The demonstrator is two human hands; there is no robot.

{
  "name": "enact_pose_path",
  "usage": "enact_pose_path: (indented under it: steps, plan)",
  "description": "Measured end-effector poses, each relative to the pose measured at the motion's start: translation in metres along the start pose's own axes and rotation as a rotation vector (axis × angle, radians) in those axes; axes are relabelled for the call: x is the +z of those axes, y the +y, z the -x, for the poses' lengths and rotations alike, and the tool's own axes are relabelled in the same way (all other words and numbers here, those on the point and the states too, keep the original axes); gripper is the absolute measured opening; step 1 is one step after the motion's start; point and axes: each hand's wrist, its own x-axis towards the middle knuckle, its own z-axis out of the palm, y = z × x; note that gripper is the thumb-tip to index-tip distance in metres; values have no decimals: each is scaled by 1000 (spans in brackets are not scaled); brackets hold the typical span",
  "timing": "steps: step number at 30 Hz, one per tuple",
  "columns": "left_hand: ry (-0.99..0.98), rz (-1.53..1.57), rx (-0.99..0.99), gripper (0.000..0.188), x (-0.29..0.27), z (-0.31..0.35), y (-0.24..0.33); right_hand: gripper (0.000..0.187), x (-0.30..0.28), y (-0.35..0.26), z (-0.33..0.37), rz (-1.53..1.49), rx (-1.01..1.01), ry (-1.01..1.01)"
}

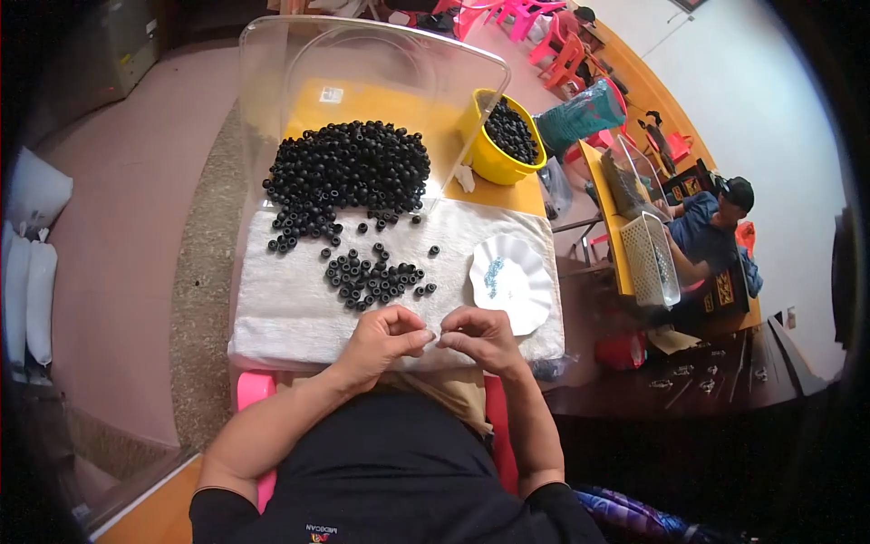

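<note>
Close together over the near edge of a white cloth [281,295], my two hands meet almost fingertip to fingertip. My left hand [382,344] has thumb and forefinger pinched, on something too small to name. A pinch also closes my right hand [487,337]; a tiny dark bit shows at its fingertips, its kind unclear. Just beyond them lies a loose cluster of small black ring-like pieces [373,279] with holes. A white plate with a wavy rim [533,295] is to the right, bearing tiny light-blue bits [493,276].
A large heap of black pieces [349,168] spills from a clear plastic bin [272,100] onto the cloth. Right of it stands a yellow tub [500,166] filled with black pieces. Another person [711,222] sits at a table with a white basket [645,263] at far right.
</note>
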Motion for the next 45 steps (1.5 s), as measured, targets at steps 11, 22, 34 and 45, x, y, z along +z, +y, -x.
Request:
enact_pose_path:
  steps: [11,22,34,45]
  plan:
    - [-135,51,-102,19,0,4,7,11,7,-5,-1,-145,62,-107]
    - [-185,133,-184,17,-5,3,6,11,12,9,0,-301,-9,-110]
    - [-166,145,-159,18,-7,1,8,11,24,17,7,-164,-150,2]
    - [-257,41,-227,20,-7,3,14,12,15,-4,4,-216,55,-202]
